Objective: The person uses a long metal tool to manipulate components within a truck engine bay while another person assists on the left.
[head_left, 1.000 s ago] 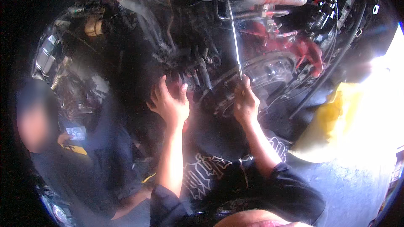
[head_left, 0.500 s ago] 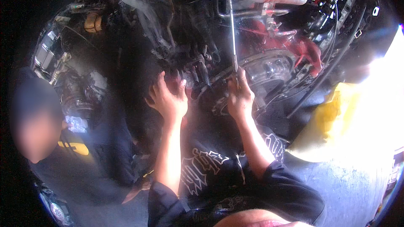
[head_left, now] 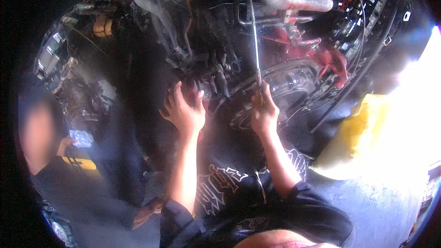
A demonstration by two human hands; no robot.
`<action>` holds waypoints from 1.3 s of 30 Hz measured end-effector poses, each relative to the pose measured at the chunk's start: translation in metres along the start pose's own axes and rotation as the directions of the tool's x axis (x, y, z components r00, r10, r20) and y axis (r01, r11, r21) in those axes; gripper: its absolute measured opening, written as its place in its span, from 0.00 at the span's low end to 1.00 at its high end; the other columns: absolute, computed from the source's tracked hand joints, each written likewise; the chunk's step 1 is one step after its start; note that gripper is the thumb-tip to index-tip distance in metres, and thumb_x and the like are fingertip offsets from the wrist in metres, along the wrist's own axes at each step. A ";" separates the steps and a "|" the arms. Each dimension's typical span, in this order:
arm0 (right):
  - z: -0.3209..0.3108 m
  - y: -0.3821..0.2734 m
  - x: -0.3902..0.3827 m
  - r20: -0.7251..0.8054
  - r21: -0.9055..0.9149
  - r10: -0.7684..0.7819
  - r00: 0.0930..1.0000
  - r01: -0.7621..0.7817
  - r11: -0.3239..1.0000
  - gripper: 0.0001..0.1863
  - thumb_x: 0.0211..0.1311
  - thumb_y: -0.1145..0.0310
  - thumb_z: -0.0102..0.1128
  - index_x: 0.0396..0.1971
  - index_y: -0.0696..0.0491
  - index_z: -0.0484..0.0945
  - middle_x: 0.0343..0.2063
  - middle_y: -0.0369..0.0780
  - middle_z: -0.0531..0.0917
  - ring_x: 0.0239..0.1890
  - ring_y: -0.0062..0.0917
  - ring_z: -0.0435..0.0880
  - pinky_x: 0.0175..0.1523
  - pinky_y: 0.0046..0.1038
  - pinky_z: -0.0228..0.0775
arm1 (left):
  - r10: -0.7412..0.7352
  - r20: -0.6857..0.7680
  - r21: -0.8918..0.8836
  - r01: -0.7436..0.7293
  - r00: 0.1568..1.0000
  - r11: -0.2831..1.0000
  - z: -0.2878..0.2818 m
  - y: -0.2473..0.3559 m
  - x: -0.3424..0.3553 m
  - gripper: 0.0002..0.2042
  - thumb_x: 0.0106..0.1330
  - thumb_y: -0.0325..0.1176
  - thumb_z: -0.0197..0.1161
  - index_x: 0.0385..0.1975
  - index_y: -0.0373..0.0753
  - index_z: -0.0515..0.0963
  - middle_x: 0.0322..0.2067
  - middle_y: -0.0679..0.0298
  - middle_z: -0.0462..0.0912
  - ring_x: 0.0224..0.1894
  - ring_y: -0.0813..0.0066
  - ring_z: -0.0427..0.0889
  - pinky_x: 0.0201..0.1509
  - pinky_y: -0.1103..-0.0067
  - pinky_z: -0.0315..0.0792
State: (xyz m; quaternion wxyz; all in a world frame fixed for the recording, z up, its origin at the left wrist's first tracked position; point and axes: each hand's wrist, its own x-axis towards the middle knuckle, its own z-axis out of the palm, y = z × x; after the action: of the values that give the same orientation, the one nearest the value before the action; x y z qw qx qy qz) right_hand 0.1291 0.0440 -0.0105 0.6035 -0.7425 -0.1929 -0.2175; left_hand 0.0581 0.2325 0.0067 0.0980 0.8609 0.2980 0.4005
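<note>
My left hand point(head_left: 186, 114) is raised among dark, greasy vehicle parts. Its fingers are spread and curved, with the thumb apart, and I see nothing held in them. Just beyond the fingertips are dark metal links and hoses point(head_left: 220, 76). My right hand point(head_left: 265, 117) is wrapped round the lower end of a long, thin, shiny metal rod point(head_left: 256, 48), which has a thicker sleeve near the grip. The rod points up and away into the machinery, where its far end is lost at the picture's top. Beside the right hand lies a round metal housing point(head_left: 296, 80).
A thick silver pipe point(head_left: 298, 1) and red metal parts point(head_left: 333, 62) are at the upper right. A yellow sack-like thing point(head_left: 370, 119) stands right, against bright light. At left, a person in dark clothes point(head_left: 92, 183) is close by, with a pale crumpled item point(head_left: 81, 138) near one hand.
My right hand and the rod have shifted slightly down and toward me. My left hand has barely moved. The person at left has moved a little lower, and a hand by the pale item now shows.
</note>
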 end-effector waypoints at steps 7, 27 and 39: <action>-0.005 0.000 -0.003 -0.024 -0.024 0.016 1.000 -0.016 1.000 0.26 0.64 0.72 0.56 0.62 0.57 0.66 0.37 0.51 0.83 0.36 0.22 0.83 0.42 0.25 0.72 | 0.013 0.027 0.023 -0.014 1.000 1.000 0.001 0.000 -0.003 0.32 0.58 0.54 0.63 0.60 0.47 0.65 0.58 0.52 0.69 0.65 0.46 0.60 0.61 0.35 0.45; -0.018 -0.004 0.014 0.064 -0.106 0.174 0.983 -0.167 0.980 0.28 0.65 0.74 0.53 0.65 0.47 0.63 0.49 0.47 0.81 0.50 0.29 0.82 0.53 0.28 0.71 | 0.012 0.006 0.024 -0.012 1.000 1.000 -0.003 -0.001 -0.001 0.32 0.58 0.54 0.63 0.60 0.46 0.65 0.57 0.54 0.70 0.65 0.48 0.61 0.61 0.35 0.45; -0.017 -0.011 0.018 0.068 -0.269 0.188 0.980 -0.163 0.949 0.23 0.65 0.75 0.49 0.60 0.46 0.65 0.41 0.48 0.82 0.43 0.36 0.84 0.46 0.31 0.73 | -0.006 0.040 0.009 0.006 0.999 1.000 0.000 -0.001 -0.001 0.33 0.59 0.56 0.62 0.61 0.46 0.64 0.57 0.52 0.71 0.64 0.46 0.61 0.61 0.36 0.45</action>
State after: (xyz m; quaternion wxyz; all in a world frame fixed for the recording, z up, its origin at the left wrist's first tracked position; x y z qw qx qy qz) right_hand 0.1366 0.0295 0.0111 0.5075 -0.8392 -0.1233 -0.1518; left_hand 0.0574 0.2328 0.0060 0.1014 0.8683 0.3001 0.3816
